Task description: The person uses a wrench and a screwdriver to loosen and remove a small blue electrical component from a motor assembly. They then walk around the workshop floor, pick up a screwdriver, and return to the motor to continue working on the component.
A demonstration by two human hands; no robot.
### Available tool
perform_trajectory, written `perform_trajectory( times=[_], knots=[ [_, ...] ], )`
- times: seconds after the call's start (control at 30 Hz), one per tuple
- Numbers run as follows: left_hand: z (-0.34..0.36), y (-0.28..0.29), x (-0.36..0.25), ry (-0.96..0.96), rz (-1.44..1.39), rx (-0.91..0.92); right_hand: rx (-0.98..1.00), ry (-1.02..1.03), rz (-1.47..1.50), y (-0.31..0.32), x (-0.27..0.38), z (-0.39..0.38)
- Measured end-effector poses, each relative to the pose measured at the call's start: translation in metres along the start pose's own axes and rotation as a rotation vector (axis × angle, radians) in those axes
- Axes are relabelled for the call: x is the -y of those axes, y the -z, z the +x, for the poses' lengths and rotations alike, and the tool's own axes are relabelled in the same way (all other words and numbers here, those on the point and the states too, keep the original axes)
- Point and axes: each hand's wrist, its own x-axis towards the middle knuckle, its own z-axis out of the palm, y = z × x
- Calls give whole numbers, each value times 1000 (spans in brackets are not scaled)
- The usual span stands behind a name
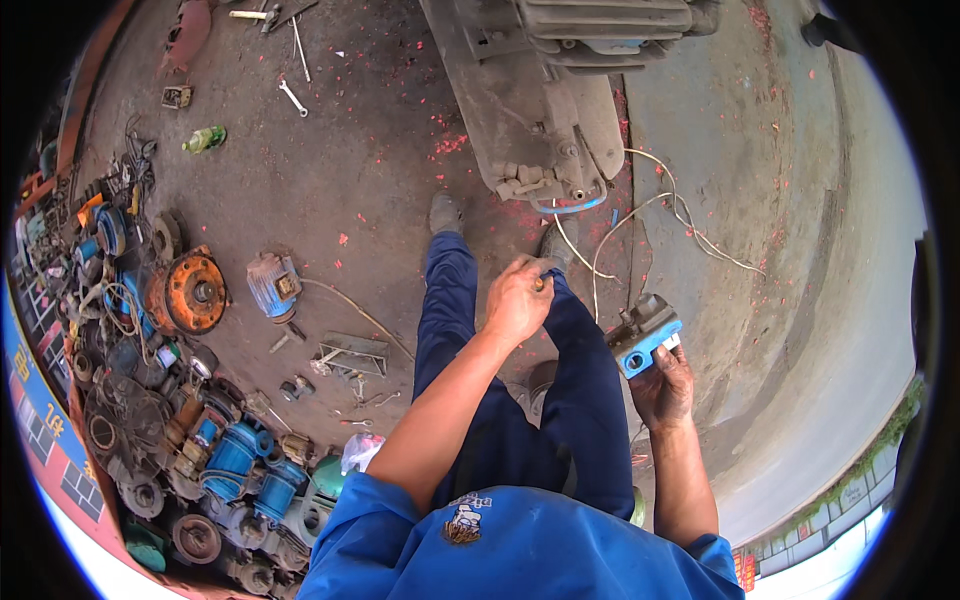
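My right hand (pixel 664 388) grips a small cast-metal housing (pixel 643 337) from below. One face of the housing is blue with a round hole, and its back is dirty grey. A white patch shows beside the thumb. Over my knee, my left hand (pixel 518 300) is closed, fingers curled; a small brass-coloured spot shows at them, but what they hold is hidden. Ahead of my feet stands a dusty compressor tank (pixel 540 120) with a finned pump (pixel 610 30) on top. A blue hose (pixel 580 208) bends round its near end.
A pale cable (pixel 690 215) loops over the ground right of the tank. At left lie a blue motor (pixel 272 284), an orange round housing (pixel 195 292) and a heap of blue motors (pixel 235 460) and parts. A wrench (pixel 293 98), hammer (pixel 262 15) and green bottle (pixel 205 139) lie farther off.
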Motion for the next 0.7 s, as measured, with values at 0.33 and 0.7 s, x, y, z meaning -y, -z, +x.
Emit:
perform_trajectory(
  times=[0.33,0.7],
  knots=[
    [-149,60,63,414,-1059,500,198,-315,-945,-42,-101,-12],
    [-297,131,202,216,-1125,-93,357,-337,-1215,-138,-287,-69]
  ],
)
